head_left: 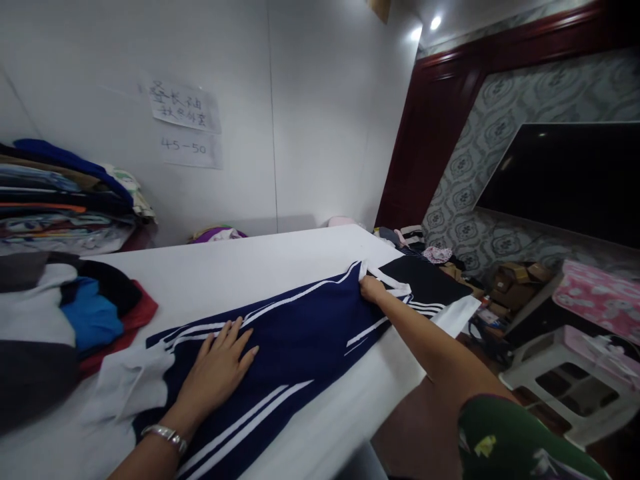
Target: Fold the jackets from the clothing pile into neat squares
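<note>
A navy blue garment with white stripes (300, 327) lies stretched out across the white table. My left hand (223, 357) rests flat on its left part, fingers apart, with a silver bracelet on the wrist. At the garment's far right end, my right hand (373, 289) is closed on the white-trimmed edge near the neck opening. The fingertips of that hand are partly hidden. White ruffled cloth (133, 380) lies at the garment's left end, beside my left wrist. Black cloth with white stripes (420, 280) lies beyond my right hand.
Loose clothes (95, 320) are heaped on the table's left, with stacked folded clothes (60, 193) behind. Handwritten paper signs (185, 120) hang on the white wall. To the right stand a plastic stool (575, 380) and cardboard boxes (510, 287). The white table (260, 260) ends before the wall.
</note>
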The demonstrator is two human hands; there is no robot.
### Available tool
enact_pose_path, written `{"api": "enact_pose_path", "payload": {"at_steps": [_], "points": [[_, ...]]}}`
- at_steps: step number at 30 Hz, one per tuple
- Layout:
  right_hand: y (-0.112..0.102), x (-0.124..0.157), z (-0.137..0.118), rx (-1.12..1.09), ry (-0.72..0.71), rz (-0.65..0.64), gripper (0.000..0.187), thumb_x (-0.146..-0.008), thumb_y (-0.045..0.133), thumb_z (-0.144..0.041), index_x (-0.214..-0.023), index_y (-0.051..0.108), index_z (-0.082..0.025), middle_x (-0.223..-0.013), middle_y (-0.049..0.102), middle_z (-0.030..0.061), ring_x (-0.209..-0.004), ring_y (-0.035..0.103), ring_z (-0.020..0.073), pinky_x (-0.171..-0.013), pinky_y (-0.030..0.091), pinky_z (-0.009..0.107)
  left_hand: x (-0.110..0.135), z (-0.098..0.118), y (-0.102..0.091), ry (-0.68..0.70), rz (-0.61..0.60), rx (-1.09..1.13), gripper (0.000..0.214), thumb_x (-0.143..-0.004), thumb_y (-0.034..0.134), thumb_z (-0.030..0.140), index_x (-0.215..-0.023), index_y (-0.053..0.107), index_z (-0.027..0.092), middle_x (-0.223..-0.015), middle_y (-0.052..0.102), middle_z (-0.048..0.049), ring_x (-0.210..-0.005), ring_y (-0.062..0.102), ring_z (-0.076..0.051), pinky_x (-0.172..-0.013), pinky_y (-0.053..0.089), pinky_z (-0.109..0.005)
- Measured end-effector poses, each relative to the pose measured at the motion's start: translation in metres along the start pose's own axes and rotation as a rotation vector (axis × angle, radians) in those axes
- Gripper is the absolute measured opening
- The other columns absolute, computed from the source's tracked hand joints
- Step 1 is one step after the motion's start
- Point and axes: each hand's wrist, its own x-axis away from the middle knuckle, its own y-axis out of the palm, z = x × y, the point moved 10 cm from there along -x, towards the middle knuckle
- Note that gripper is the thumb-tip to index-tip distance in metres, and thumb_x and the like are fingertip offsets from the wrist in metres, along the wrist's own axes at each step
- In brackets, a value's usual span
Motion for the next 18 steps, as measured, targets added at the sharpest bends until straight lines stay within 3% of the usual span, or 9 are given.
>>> {"api": "enact_pose_path", "payload": {"at_steps": [7, 10, 14, 16, 18], "points": [[0.0, 0.002, 0.0, -0.014, -0.017, 0.042, 0.032, -0.084, 0.047, -0.009, -0.109, 0.066, -0.012, -0.118, 0.062, 0.0165, -0.111, 0.056, 0.0254, -0.093, 0.041, 0.031, 0.003, -0.001, 0.003, 0.008, 0.022, 0.039, 0.054, -0.09, 0.036, 0.046, -0.132, 0.055, 0.018, -0.151, 0.035, -0.0115, -0.141, 0.027, -0.031, -0.113, 0.023, -0.051], [-0.011, -0.005, 0.006, -0.045, 0.015, 0.059, 0.032, -0.083, 0.047, -0.01, -0.107, 0.068, -0.012, -0.116, 0.065, 0.0148, -0.109, 0.058, 0.0245, -0.093, 0.042, 0.03, 0.004, 0.001, -0.004, -0.001, 0.014, 0.095, 0.051, -0.092, 0.036, 0.046, -0.128, 0.059, 0.017, -0.148, 0.041, -0.0121, -0.14, 0.03, -0.03, -0.113, 0.023, -0.05], [-0.024, -0.018, -0.003, -0.092, 0.023, 0.146, 0.042, -0.093, 0.035, -0.019, -0.132, 0.053, -0.016, -0.138, 0.052, 0.0104, -0.127, 0.047, 0.0202, -0.105, 0.034, 0.031, 0.002, -0.011, -0.042, -0.059, 0.126, 0.152, 0.045, -0.093, 0.034, 0.039, -0.12, 0.063, 0.019, -0.137, 0.054, -0.0108, -0.133, 0.041, -0.027, -0.111, 0.026, -0.049], [-0.013, -0.021, -0.016, -0.114, 0.001, 0.136, 0.043, -0.095, 0.039, -0.029, -0.136, 0.049, -0.018, -0.142, 0.048, 0.0091, -0.132, 0.041, 0.0199, -0.108, 0.031, 0.031, 0.004, -0.028, -0.067, -0.121, 0.229, 0.115, 0.043, -0.093, 0.034, 0.037, -0.121, 0.061, 0.019, -0.135, 0.056, -0.0102, -0.132, 0.042, -0.026, -0.111, 0.025, -0.049], [0.005, -0.02, -0.027, -0.129, -0.006, 0.099, 0.045, -0.092, 0.047, -0.037, -0.133, 0.052, -0.018, -0.143, 0.046, 0.0109, -0.135, 0.037, 0.024, -0.109, 0.029, 0.036, 0.008, -0.051, -0.081, -0.217, 0.257, 0.045, 0.042, -0.093, 0.035, 0.035, -0.122, 0.06, 0.017, -0.135, 0.056, -0.0113, -0.132, 0.042, -0.027, -0.11, 0.024, -0.05]]}}
